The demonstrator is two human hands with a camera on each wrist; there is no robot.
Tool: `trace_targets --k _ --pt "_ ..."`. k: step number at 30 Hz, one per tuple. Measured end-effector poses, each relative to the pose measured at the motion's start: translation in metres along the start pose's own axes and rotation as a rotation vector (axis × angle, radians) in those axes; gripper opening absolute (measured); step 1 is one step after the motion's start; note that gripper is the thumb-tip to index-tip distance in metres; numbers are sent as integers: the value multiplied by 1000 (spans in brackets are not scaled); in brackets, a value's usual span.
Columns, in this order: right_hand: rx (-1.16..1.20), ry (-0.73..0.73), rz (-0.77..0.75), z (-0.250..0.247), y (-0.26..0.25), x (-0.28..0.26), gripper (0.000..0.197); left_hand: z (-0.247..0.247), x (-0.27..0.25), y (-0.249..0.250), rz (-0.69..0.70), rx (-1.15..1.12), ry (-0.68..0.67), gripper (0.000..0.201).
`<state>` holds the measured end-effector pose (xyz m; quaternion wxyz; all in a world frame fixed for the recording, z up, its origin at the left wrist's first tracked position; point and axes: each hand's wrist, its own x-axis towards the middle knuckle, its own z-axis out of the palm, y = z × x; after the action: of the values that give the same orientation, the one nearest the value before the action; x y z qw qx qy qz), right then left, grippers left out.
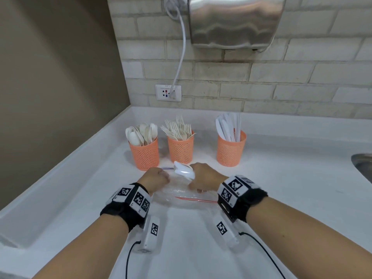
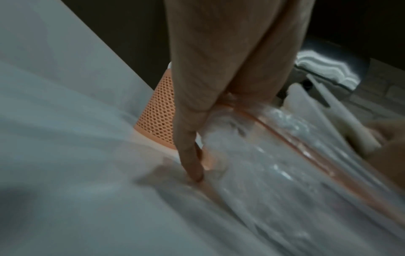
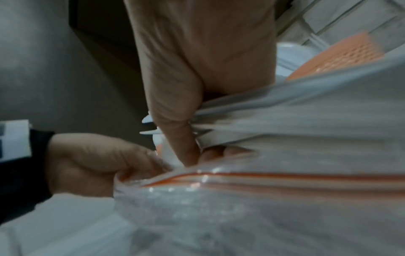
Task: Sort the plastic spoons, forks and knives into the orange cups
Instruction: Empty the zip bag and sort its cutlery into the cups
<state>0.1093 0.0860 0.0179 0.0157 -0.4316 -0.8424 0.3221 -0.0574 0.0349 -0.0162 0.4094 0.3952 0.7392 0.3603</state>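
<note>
Three orange mesh cups stand in a row at the back of the counter: spoons (image 1: pixel 144 154), forks (image 1: pixel 180 148), knives (image 1: pixel 231 151). In front of them lies a clear zip bag (image 1: pixel 181 195) with a red seal line. My left hand (image 1: pixel 163 177) pinches the bag's far edge; the left wrist view shows the fingertips (image 2: pixel 195 175) down on the plastic (image 2: pixel 263 173). My right hand (image 1: pixel 201 177) grips a bundle of white plastic cutlery (image 1: pixel 184 171) at the bag's mouth. In the right wrist view its fingers (image 3: pixel 175 104) wrap the handles (image 3: pixel 252 110); which kind they are is blurred.
A steel sink rim (image 1: pixel 362 164) cuts in at the right. A hand dryer (image 1: pixel 235 21) hangs on the brick wall, its cable (image 1: pixel 182 57) running to a wall outlet (image 1: pixel 168 93). A raised counter ledge (image 1: pixel 96 141) runs along the left wall.
</note>
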Motion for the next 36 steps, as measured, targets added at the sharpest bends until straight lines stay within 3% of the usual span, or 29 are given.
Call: trace_targets --k 6,8,11,13,19,24,27,33,34,36 --pt "-146 -2 -47 9 4 -2 45 -1 6 5 -145 -336 -108 23" --pt "-62 1 -67 8 8 -2 51 -3 8 7 -159 -420 -111 27" --pt "169 23 -112 3 11 -6 48 -5 10 9 -123 -571 -111 9" --pt "269 58 -115 -3 14 -7 51 -6 7 12 -77 -635 -139 8" --pt "604 30 -109 -18 22 -14 42 -7 -9 27 81 -605 -117 37" --pt "645 24 -178 -14 16 -16 48 -5 -25 44 127 -459 -221 22" --pt "577 -50 -232 -18 16 -20 46 -9 -26 47 183 -347 -111 23" --pt "619 -27 -261 -21 18 -23 45 -9 -22 53 146 -533 73 16" --pt "640 -10 -260 -21 18 -23 45 -7 -20 52 135 -528 58 12" --pt "674 1 -262 -23 19 -24 47 -8 -23 52 122 -528 -47 24"
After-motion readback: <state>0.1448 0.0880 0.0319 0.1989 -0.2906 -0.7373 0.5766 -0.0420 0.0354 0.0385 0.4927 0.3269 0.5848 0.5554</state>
